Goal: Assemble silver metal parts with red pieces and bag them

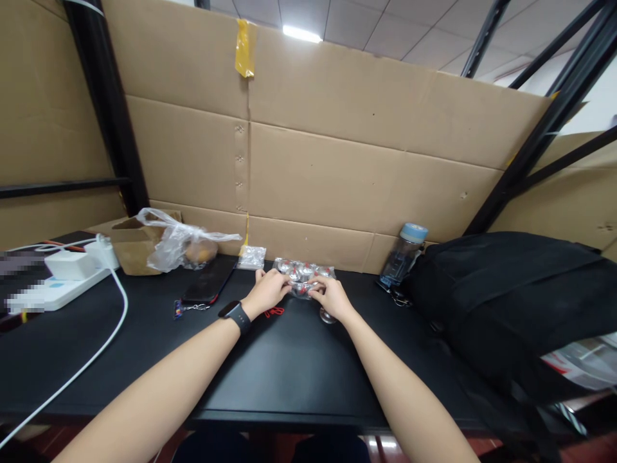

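plastic packet [308, 269] with silver round pieces sits far middle on the black table [289, 370], right up by the cardboard wall [337, 186]. left hand [268, 290] pinches narrow at its left end, right hand [332, 297] pinches narrow at its near right side; exact fingertip grip too small to read. risks, my read: a hard tug could split the film and spill pieces; a loose silver piece [327, 316] lies just below the right hand, so a dropped wrist could knock it; red cord [274, 312] by the left hand could snag. wall limits far travel. phone [208, 281] bounds the left, bottle [403, 257] and backpack [486, 302] the right. most room: near side, between forearms, down to the table's near edge.
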